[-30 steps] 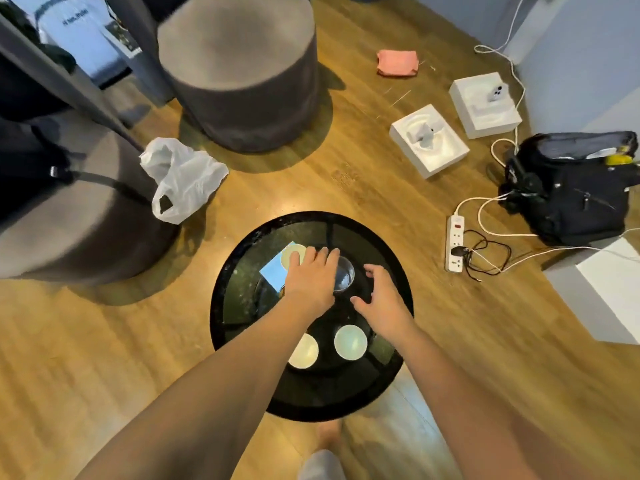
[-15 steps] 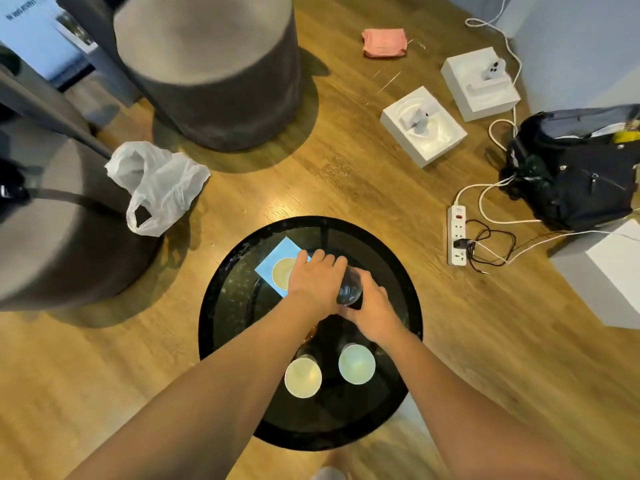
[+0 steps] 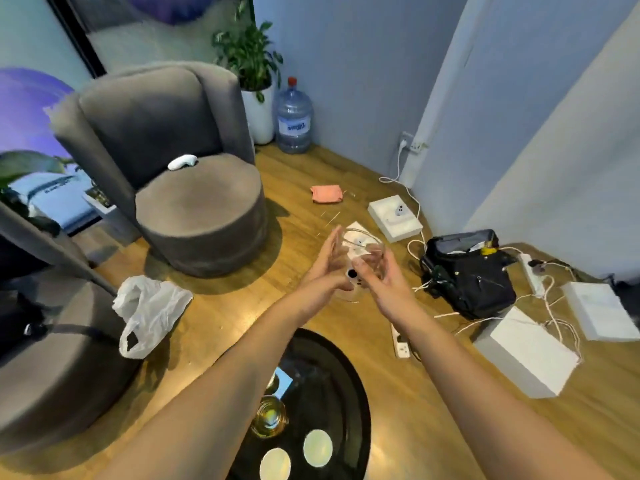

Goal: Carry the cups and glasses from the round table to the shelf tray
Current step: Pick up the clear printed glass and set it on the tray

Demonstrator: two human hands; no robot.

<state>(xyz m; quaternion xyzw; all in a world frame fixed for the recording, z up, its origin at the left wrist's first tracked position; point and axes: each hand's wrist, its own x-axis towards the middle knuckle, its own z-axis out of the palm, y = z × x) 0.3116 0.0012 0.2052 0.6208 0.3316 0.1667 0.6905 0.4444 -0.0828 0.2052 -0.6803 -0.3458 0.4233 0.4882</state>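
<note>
Clear glass held up between both hands: left hand flat-fingered against it, right hand gripping; black table near.

Head view: you hold a clear glass w/ both hands, raised above the wood floor. Left hand lies against its left side, fingers straight, pointing up. Right hand wraps its right side, fingers curled on the wall. Round black worktop sits low in frame, beneath your forearms. On it: amber glass, two white cups side by side at the near edge, blue card. Grey armchair stands far left; black bag lies at right.
</note>
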